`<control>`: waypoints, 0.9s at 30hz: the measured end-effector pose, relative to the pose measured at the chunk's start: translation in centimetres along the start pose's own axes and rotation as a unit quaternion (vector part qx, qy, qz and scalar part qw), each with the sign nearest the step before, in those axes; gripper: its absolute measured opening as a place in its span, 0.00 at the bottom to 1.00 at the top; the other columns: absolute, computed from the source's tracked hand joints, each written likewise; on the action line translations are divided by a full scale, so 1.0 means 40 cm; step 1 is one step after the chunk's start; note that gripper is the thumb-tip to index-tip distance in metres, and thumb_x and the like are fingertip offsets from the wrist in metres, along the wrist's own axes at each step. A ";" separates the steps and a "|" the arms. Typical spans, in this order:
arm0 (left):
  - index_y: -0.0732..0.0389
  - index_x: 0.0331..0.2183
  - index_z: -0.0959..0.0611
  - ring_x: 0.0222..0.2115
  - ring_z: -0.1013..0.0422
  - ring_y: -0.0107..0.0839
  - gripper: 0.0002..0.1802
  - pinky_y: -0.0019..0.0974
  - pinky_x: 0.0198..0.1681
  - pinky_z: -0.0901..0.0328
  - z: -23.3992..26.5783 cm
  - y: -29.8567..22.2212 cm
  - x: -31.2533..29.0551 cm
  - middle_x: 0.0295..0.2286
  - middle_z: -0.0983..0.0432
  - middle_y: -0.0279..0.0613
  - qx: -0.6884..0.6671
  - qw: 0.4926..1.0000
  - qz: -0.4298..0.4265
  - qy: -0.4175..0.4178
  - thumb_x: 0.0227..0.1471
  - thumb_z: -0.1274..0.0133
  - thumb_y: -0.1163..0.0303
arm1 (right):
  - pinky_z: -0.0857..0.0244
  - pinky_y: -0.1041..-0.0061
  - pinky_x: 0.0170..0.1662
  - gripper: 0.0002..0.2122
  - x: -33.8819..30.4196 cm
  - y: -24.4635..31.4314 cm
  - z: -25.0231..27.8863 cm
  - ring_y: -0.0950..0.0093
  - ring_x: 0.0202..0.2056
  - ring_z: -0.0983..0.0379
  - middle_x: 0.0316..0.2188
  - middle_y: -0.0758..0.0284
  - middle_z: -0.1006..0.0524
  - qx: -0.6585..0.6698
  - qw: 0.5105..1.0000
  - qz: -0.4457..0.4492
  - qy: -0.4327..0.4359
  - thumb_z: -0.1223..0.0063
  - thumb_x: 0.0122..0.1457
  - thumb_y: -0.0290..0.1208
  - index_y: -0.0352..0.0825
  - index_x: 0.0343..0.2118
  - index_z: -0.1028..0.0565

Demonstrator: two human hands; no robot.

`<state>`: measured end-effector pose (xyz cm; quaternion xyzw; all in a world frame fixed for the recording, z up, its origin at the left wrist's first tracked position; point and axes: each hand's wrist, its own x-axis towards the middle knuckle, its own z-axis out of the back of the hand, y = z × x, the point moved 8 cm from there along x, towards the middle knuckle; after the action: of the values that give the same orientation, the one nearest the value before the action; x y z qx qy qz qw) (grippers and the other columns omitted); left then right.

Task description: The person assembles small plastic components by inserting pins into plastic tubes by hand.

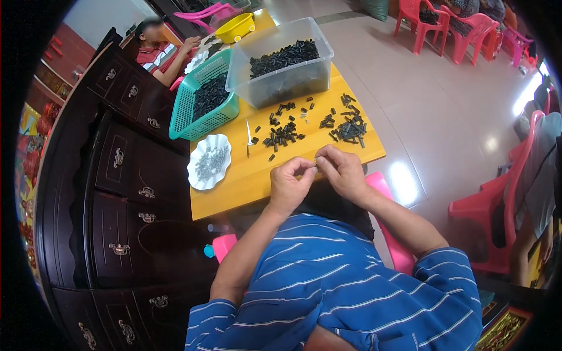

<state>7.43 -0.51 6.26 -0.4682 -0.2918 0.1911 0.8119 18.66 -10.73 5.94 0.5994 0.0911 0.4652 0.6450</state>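
My left hand (291, 182) and my right hand (342, 171) meet over the near edge of the yellow wooden table (228, 196). Both pinch at the fingertips, around something too small to make out. Just beyond them lies a loose pile of small black tube-shaped pieces (284, 135). A second pile of black pieces (351, 130) is nearer the table's right edge. To the left, a white scalloped dish (219, 140) holds many small clear-grey pieces (211, 162). A thin white stick-like tool (248, 131) lies between the dish and the first pile.
Behind the piles stand a clear plastic bin (281, 88) and a green mesh basket (182, 114), both holding black pieces. A yellow basin (235, 28) is farther back. Dark cabinets (126, 152) line the left, where another person (164, 58) sits. Pink chairs (497, 205) stand at right.
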 end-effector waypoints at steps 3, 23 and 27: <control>0.67 0.32 0.16 0.28 0.24 0.19 0.03 0.26 0.34 0.29 0.001 -0.016 0.000 0.26 0.19 0.35 0.034 0.999 -0.032 -0.005 0.54 0.40 0.78 | 0.33 0.78 0.29 0.05 0.001 -0.003 -0.002 0.80 0.24 0.26 0.22 0.65 0.24 0.009 1.000 -0.008 0.004 0.46 0.64 0.28 0.31 0.36 0.25; 0.62 0.46 0.17 0.28 0.26 0.21 0.17 0.26 0.35 0.30 0.006 -0.006 -0.005 0.27 0.22 0.36 -0.016 0.999 -0.032 -0.003 0.53 0.44 0.80 | 0.34 0.83 0.30 0.07 -0.001 -0.114 -0.029 0.82 0.25 0.29 0.26 0.69 0.23 0.352 0.903 -0.237 0.064 0.53 0.68 0.33 0.35 0.36 0.29; 0.64 0.47 0.17 0.29 0.28 0.19 0.17 0.24 0.36 0.31 0.012 0.006 -0.003 0.29 0.23 0.33 -0.062 0.998 -0.011 0.004 0.54 0.44 0.80 | 0.35 0.82 0.30 0.06 -0.003 -0.112 -0.032 0.82 0.25 0.30 0.26 0.69 0.23 0.368 0.899 -0.219 0.091 0.52 0.65 0.30 0.35 0.32 0.27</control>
<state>7.03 -0.15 6.21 -0.5155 -0.3052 0.1620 0.7841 19.93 -9.27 1.70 0.7138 0.4433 0.2979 0.4531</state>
